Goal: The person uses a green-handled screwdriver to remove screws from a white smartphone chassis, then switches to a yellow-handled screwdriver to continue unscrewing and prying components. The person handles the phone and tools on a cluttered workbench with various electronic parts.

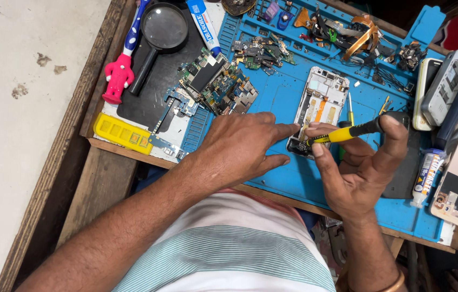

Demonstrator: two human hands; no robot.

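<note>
Opened phone [320, 105] at centre of work mat [283, 92], with left hand [242, 148] to its left, fingertip at its lower edge, and right hand [361, 167] to its right, holding screwdriver [348, 132] across that edge. Circuit boards [218, 81] left of phone; magnifying glass [161, 32] farther left; glue tube [426, 173] and stacked phones [445, 86] at right.

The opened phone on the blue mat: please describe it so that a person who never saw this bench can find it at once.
Start from the blue work mat covering the bench. Near its middle lies the opened phone, a white frame with bare inner parts and an orange strip. The left hand touches its lower end, where the right hand points a yellow-and-black screwdriver; the other phones are stacked at the mat's right edge.
</note>
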